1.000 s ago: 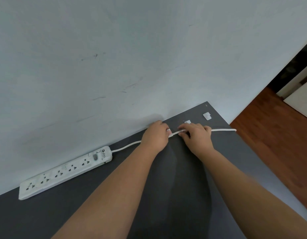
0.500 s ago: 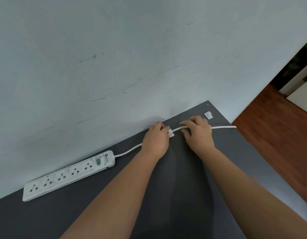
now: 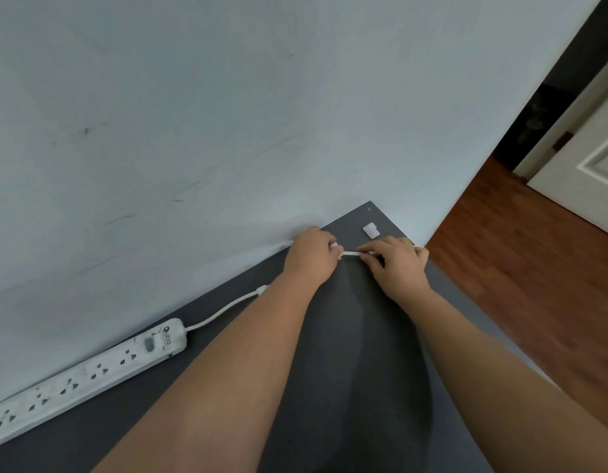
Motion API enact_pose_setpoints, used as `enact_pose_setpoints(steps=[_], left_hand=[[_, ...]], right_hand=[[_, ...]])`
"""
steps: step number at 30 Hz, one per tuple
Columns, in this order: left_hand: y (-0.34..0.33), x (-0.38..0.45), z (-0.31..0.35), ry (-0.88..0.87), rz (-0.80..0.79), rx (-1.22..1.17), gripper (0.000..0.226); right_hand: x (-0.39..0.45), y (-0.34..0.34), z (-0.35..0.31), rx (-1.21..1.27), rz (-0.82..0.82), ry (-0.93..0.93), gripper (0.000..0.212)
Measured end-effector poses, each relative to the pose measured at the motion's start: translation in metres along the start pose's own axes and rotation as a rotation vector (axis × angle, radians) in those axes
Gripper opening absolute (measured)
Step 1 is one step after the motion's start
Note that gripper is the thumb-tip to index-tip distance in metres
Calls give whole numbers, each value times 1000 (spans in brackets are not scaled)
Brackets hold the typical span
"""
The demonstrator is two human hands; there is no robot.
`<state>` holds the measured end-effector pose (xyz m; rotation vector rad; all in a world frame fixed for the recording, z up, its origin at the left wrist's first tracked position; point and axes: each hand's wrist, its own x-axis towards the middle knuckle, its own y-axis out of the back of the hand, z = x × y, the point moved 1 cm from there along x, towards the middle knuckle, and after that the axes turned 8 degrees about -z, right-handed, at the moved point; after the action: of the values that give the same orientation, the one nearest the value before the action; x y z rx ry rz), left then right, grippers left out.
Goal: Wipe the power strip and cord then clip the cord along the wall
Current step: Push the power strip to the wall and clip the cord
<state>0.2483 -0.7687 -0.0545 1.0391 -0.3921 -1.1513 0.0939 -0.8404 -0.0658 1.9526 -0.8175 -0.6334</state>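
A: Where is the cord (image 3: 224, 308) just now?

B: It leaves the end of the power strip (image 3: 91, 372), which lies on the dark bench (image 3: 347, 370) against the wall (image 3: 227, 131), curves up along the bench and disappears under the left forearm. A short white stretch shows again between the two hands, close to the wall.

A: And the hands themselves?

B: The left hand (image 3: 313, 257) is curled, knuckles toward the wall, its fingers (image 3: 333, 245) closed at one end of that short stretch. There is something small and white at the fingertips, but I cannot tell whether it is a clip or only the cord. The right hand (image 3: 400, 264) has its fingers pinched onto the cord at the other end, and a sliver of cord shows past it near the bench edge.

A: Anything else nearby?

B: One small white clip (image 3: 370, 231) lies loose on the bench just beyond the right hand, near the corner, touching neither hand.
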Motion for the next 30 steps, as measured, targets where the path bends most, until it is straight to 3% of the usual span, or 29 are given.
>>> enact_pose_setpoints(steps=[6, 19, 24, 30], left_hand=[[-4, 8, 3, -51, -17, 170, 23], [-8, 3, -5, -102, 54, 98, 25], [-12, 2, -1, -104, 7, 70, 36], [-18, 21, 30, -91, 11, -69, 37]], right_hand=[[-4, -15, 6, 14, 173, 89, 17], [18, -25, 5, 39, 220, 39, 17], [20, 1, 27, 237, 171, -36, 42], [25, 13, 53, 280, 74, -9, 16]])
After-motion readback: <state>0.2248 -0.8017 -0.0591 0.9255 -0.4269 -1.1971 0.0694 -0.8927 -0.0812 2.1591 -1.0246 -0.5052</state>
